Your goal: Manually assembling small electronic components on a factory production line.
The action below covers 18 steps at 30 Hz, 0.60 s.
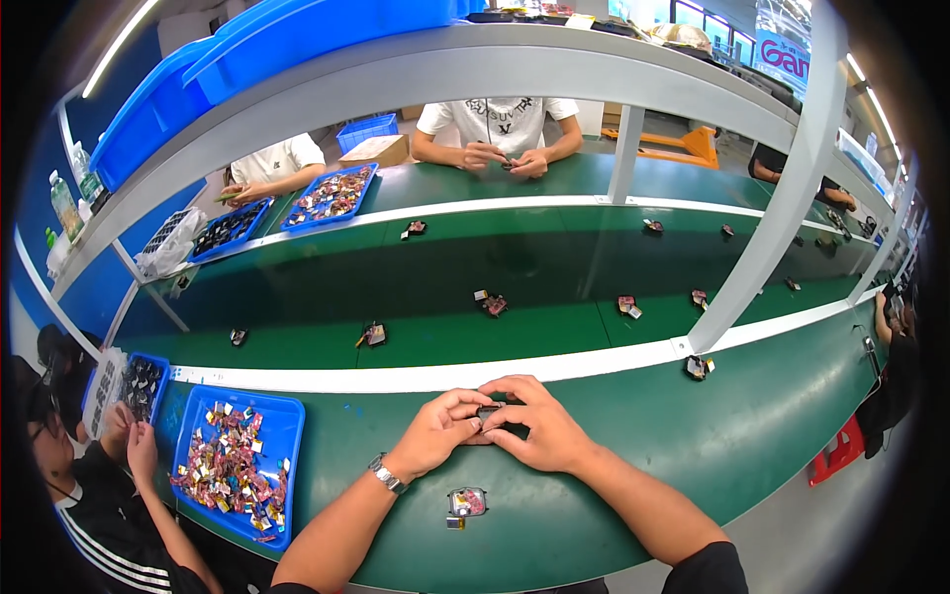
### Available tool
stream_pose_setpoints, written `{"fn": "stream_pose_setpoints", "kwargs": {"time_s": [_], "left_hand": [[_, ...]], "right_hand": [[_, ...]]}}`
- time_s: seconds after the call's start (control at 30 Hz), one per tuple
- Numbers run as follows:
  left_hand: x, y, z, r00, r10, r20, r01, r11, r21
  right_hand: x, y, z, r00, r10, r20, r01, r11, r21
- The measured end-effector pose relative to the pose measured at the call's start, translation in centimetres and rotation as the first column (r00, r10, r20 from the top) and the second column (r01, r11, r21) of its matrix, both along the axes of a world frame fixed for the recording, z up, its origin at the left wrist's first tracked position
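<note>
Above the green bench top, near the white rail, both my hands close around a small dark case [487, 414]. My left hand [431, 434], with a metal-banded watch at the wrist, grips it between thumb and fingers. From the other side, my right hand [544, 434] pinches the same case with thumb and fingertips. Fingers cover most of the case, so its details are hidden. Between my forearms lies a small open electronic assembly [467, 501], with a grey frame, pinkish insides and a yellow-and-silver battery-like piece at its lower edge.
Left of my arm stands a blue tray [297, 475] heaped with small electronic parts. Beyond the white rail [435, 377], a green belt [554, 342] carries several assemblies. A grey post [762, 188] rises at the right. Co-workers sit at left, right and across, some handling small parts.
</note>
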State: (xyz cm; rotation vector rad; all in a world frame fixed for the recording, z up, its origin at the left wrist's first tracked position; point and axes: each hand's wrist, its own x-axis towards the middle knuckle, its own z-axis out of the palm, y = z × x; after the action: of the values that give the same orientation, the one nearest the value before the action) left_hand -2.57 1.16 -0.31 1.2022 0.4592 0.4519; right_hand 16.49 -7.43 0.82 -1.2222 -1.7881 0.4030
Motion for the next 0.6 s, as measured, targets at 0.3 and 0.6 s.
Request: {"fn": "stream_pose_setpoints", "kwargs": {"time_s": [0.3, 0.6], "left_hand": [[0.1, 0.3, -0.1, 1.0, -0.005, 0.0, 0.005, 1.0, 0.009], [-0.5, 0.6, -0.6, 0.999, -0.003, 0.033, 0.004, 1.0, -0.013]], "right_hand": [[-0.7, 0.3, -1.1, 0.99, -0.127, 0.058, 0.121, 0.988, 0.098], [-1.3, 0.1, -1.3, 0.993, -0.12, 0.014, 0.119, 0.992, 0.038]]}}
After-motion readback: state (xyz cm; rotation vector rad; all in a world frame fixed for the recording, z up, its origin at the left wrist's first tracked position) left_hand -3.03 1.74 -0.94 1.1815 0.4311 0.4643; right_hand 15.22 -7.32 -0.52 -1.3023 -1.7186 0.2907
